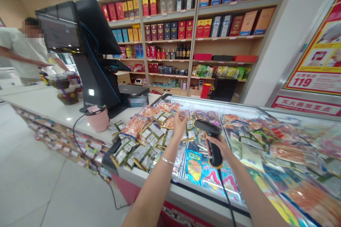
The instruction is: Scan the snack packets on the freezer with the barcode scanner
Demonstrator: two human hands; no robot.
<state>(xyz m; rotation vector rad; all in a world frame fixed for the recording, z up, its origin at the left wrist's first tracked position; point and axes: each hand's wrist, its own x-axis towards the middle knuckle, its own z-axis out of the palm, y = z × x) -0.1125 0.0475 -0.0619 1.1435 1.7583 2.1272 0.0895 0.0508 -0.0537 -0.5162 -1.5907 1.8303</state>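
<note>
My right hand is wrapped around the handle of a black and yellow barcode scanner, its head pointing left. A cable runs down from the handle. To the left, my left hand pinches a small green and silver snack packet, whose printed label faces the scanner. The fingertips are partly hidden. Below and left of that hand lie several similar packets showing barcodes, beside clear bags of orange-brown snacks. A blue packet lies beneath the glass near the scanner.
A checkout terminal and a pink cup stand on the white counter at left. More bagged food fills the glass-topped freezer. Shelves of boxes line the back. Another person stands far left.
</note>
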